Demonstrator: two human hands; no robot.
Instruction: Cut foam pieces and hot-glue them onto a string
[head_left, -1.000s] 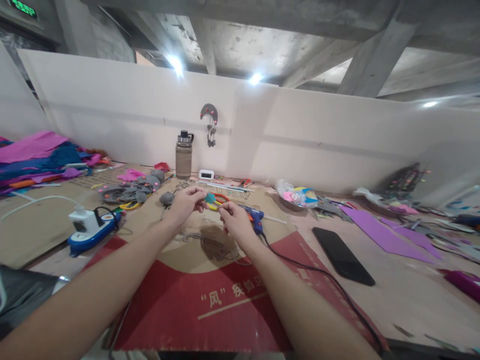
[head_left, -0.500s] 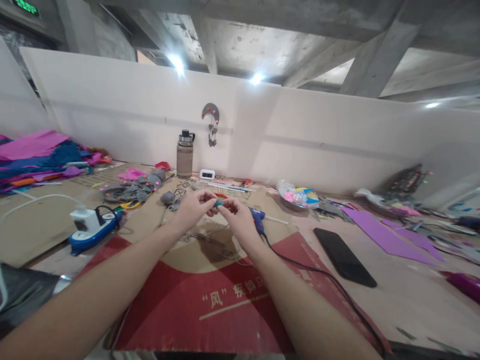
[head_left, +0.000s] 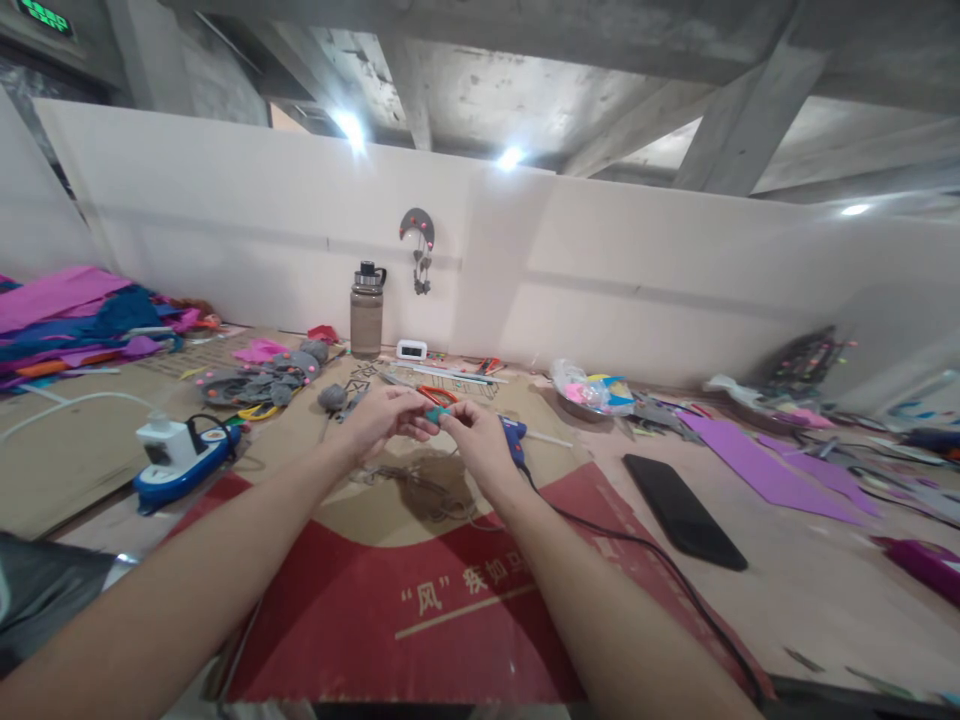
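Pinching a small teal craft piece [head_left: 433, 412] between their fingertips, the left hand [head_left: 382, 418] and the right hand [head_left: 478, 440] meet, both closed on it. Only a sliver of teal shows between the fingers, so its shape, its long axis and which way it points cannot be told. It is held in the air just left of the blue hot glue gun [head_left: 514, 437], above the brown and red printed cardboard sheet [head_left: 450, 600]. The glue gun lies close behind the right hand. Left of the gun, just beyond the hands, lie orange-handled scissors [head_left: 436, 394] and a grey pompom [head_left: 332, 397]. Farther left sits a blue and white power strip [head_left: 180, 455]. Right of the gun lies a flat black phone [head_left: 684, 512]. Well behind the gun and to its left, by the white wall, stands a grey water bottle [head_left: 367, 312].
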